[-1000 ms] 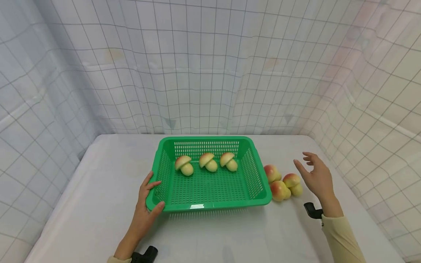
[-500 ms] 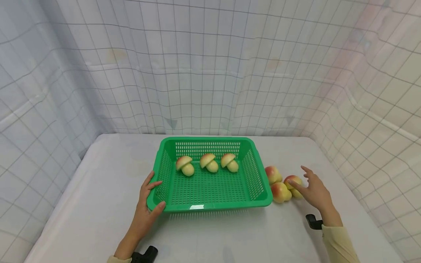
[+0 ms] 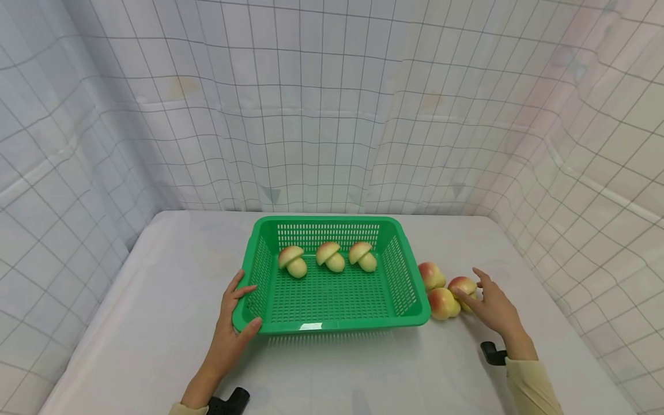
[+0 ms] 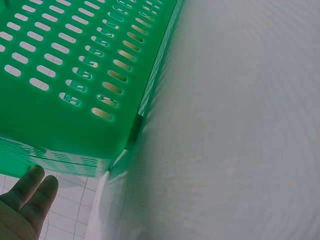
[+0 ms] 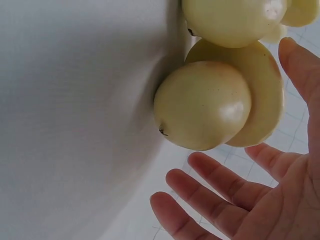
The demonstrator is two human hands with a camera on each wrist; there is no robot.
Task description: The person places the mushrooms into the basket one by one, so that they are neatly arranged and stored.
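Note:
My left hand point(image 3: 230, 323) rests on the left front corner of a green plastic basket point(image 3: 332, 329), thumb at the front rim and fingers spread along the left side. Two straight fingertips point(image 4: 46, 187) show beside the basket wall in the left wrist view. At the right, my right hand point(image 3: 495, 305) reaches around a red-and-yellow toy mushroom point(image 3: 461, 285). In the right wrist view, gaps show between its spread fingers and the mushroom's pale stem point(image 5: 202, 105). Two more toy mushrooms, a front one point(image 3: 441, 303) and a back one point(image 3: 430, 275), lie beside it, against the basket's right side.
Inside the basket, three toy mushrooms stand in a row toward the back: left point(image 3: 293, 261), middle point(image 3: 330, 256) and right point(image 3: 362, 256). A white cloth point(image 3: 171, 300) covers the table. Checked white curtains point(image 3: 332, 127) enclose the back and both sides.
My right hand has come down and toward me, from above the table to around the rightmost mushroom. The left hand and the basket have stayed in place.

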